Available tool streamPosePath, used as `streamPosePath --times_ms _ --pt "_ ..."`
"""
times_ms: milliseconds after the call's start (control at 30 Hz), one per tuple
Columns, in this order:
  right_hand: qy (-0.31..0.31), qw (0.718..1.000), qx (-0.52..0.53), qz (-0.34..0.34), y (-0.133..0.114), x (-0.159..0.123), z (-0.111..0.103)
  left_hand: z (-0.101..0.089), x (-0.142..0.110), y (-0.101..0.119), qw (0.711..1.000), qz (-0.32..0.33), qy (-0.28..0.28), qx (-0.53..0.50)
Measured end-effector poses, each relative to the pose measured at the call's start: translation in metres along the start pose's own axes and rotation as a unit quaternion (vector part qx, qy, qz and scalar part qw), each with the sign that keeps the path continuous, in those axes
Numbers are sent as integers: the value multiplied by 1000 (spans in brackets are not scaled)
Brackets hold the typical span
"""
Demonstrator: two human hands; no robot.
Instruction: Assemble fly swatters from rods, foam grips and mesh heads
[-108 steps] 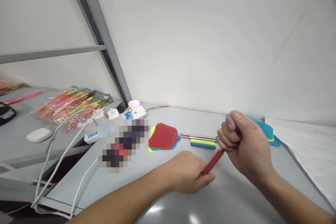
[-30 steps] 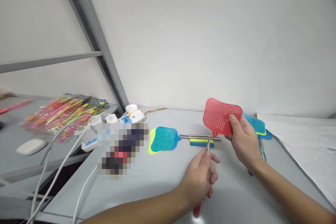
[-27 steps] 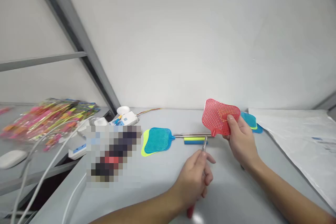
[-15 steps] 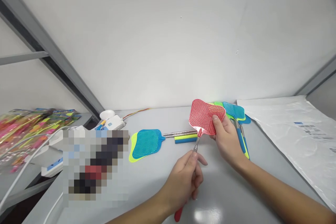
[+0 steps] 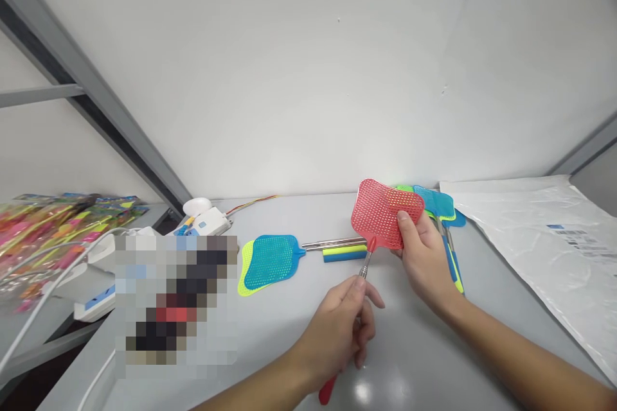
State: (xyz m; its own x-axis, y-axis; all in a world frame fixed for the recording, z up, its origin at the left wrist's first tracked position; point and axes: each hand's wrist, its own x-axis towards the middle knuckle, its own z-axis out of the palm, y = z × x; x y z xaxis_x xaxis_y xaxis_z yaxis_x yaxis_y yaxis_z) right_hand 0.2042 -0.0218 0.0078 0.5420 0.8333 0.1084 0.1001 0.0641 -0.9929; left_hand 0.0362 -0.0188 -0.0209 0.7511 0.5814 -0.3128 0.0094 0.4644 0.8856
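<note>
A red fly swatter with a perforated head and a metal shaft is held above the table in both hands. My left hand is closed round its shaft, and the red grip end pokes out below the palm. Thumb and fingers of my right hand pinch the right side of the swatter's head. Behind and to the left, a blue fly swatter lies over a yellow one, their handles pointing right. More blue and green swatters lie behind my right hand, partly hidden by it.
A white plastic mailing bag with a label covers the table's right side. At the left are a white power strip, cables, a white plug device and a blurred-out patch. Colourful packaged goods lie on the far left surface.
The red swatter's head and my right hand have shifted slightly to the right in view. Both hands keep their hold.
</note>
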Motion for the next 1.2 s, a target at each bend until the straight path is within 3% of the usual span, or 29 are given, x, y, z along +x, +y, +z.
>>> streamPosePath --times_ms 400,700,833,900,967,1067,1200 --pt "-43 999 -3 -23 5 -7 4 -6 -3 0 995 -24 -50 -83" --pt "-53 998 25 -1 6 -13 8 -8 -5 8 994 -28 -72 -71" --pt "-37 998 54 -14 3 -16 10 -10 -4 10 997 12 8 73" --pt "-25 997 66 -21 4 -17 11 -9 -5 11 985 31 67 158" --pt "-18 997 67 -27 5 -17 12 -8 -6 12 976 34 87 194" --pt "-11 997 75 -28 8 -16 13 -11 -5 13 985 26 59 158" --pt "-42 990 135 10 6 -12 12 -17 -3 16 998 6 -52 24"
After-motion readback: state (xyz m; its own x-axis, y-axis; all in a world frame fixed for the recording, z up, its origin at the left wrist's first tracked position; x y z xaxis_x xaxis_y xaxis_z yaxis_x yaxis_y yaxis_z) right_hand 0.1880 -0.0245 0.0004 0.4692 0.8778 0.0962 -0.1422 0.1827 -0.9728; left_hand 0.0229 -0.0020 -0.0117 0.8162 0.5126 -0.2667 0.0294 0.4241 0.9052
